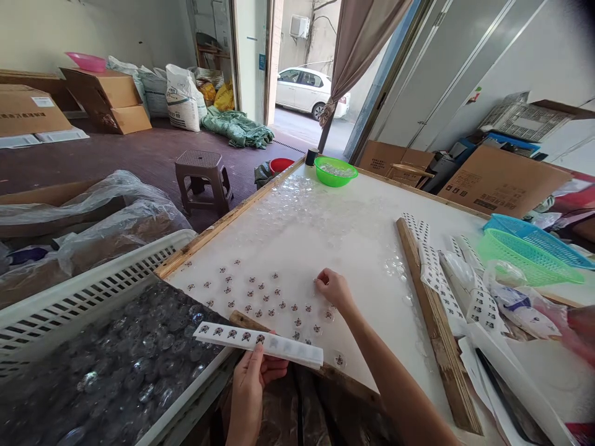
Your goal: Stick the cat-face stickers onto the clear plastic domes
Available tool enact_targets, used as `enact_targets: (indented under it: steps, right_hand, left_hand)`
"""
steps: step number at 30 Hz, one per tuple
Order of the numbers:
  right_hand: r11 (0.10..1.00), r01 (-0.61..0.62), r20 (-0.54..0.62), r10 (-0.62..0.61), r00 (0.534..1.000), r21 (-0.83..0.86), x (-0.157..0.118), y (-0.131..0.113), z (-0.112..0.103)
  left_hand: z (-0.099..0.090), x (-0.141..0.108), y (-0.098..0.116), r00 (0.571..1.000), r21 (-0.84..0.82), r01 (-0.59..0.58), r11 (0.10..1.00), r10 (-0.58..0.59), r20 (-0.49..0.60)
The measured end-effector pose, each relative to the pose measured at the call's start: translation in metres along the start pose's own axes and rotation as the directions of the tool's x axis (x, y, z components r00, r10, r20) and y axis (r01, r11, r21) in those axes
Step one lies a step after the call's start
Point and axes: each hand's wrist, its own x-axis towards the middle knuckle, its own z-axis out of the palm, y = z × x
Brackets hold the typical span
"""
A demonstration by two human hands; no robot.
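My left hand (251,387) grips a folded strip of stickers (290,349), thumb on top and fingers beneath, at the table's near edge. Small dark animal-face prints show along the strip's left part; its right part looks blank. My right hand (335,290) is over the white table (320,244), its fingertips pinched close to the surface. Whatever lies in that pinch is too small to make out. Left of it, several clear round pieces bear the same print, such as one printed piece (282,305). Another printed piece (339,359) lies just beyond the strip's right end.
A white crate (106,279) of clear pieces stands at the left. A wooden bar (434,328) lies along the right, beside more sticker sheets (439,282). Clear pieces fill a green bowl (335,172) at the far corner. Green and blue baskets (520,254) sit at the right.
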Motion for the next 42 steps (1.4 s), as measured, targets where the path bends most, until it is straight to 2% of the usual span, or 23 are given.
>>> enact_targets:
  steps: [6, 9, 11, 14, 16, 17, 19, 23, 27, 31, 33, 35, 36, 39, 42]
  right_hand:
    - [0.991, -0.034, 0.026, 0.038, 0.999, -0.13, -0.028, 0.014, -0.025]
    - [0.982, 0.023, 0.032, -0.017, 0.999, -0.189, -0.045, 0.012, -0.034]
    - [0.978, 0.077, 0.003, -0.078, 0.997, -0.194, -0.058, 0.0, -0.033]
    - [0.976, 0.206, 0.019, -0.206, 0.978, -0.063, -0.081, -0.031, -0.02]
    - [0.944, 0.291, 0.147, -0.313, 0.938, 0.152, -0.098, -0.053, -0.007]
    - [0.928, 0.289, 0.22, -0.341, 0.914, 0.237, -0.105, -0.062, 0.0]
    - [0.907, 0.27, 0.287, -0.365, 0.886, 0.322, -0.115, -0.073, 0.011]
    - [0.892, 0.295, 0.277, -0.396, 0.876, 0.342, -0.12, -0.074, 0.011]
    - [0.896, 0.315, 0.313, -0.41, 0.856, 0.314, -0.124, -0.071, 0.002]
    - [0.876, 0.343, 0.263, -0.439, 0.859, 0.34, -0.109, -0.068, -0.001]
    - [0.876, 0.312, 0.175, -0.394, 0.902, 0.367, -0.086, -0.057, -0.003]
    - [0.896, 0.24, 0.055, -0.279, 0.959, 0.373, -0.055, -0.042, -0.007]
    - [0.913, 0.193, 0.031, -0.218, 0.976, 0.359, -0.041, -0.033, -0.008]
    - [0.95, 0.048, 0.162, -0.102, 0.982, 0.31, -0.011, -0.013, -0.01]
    - [0.964, -0.001, 0.247, -0.067, 0.967, 0.267, -0.003, -0.006, -0.007]
  left_hand:
    - [-0.007, 0.005, -0.01, 0.997, 0.061, -0.014, 0.998, 0.009, 0.08]
    - [-0.008, 0.007, -0.017, 0.992, 0.109, -0.004, 0.994, -0.01, 0.127]
    - [-0.006, 0.005, -0.018, 0.988, 0.137, -0.005, 0.991, -0.015, 0.151]
    - [0.0, -0.002, -0.013, 0.985, 0.178, -0.008, 0.984, -0.023, 0.171]
    - [0.003, -0.007, -0.009, 0.986, 0.199, 0.002, 0.98, -0.035, 0.165]
    - [0.004, -0.008, -0.008, 0.987, 0.199, 0.006, 0.98, -0.038, 0.158]
    - [0.004, -0.009, -0.007, 0.988, 0.186, 0.015, 0.982, -0.043, 0.146]
    - [-0.001, -0.004, -0.006, 0.995, 0.163, 0.013, 0.986, -0.029, 0.094]
    - [-0.006, 0.0, -0.004, 0.995, 0.221, -0.089, 0.971, 0.076, 0.066]
    - [-0.009, 0.002, -0.003, 0.995, 0.216, -0.088, 0.972, 0.076, 0.06]
    - [-0.01, 0.004, -0.003, 0.997, 0.177, -0.074, 0.981, 0.069, 0.032]
    - [-0.011, 0.006, -0.005, 0.999, 0.133, -0.054, 0.99, 0.053, 0.009]
    - [-0.011, 0.007, -0.006, 0.999, 0.111, -0.047, 0.993, 0.047, 0.0]
    - [-0.012, 0.01, -0.007, 0.999, 0.075, -0.026, 0.997, 0.028, -0.02]
    - [-0.013, 0.011, -0.009, 0.999, 0.073, -0.032, 0.997, 0.032, -0.006]
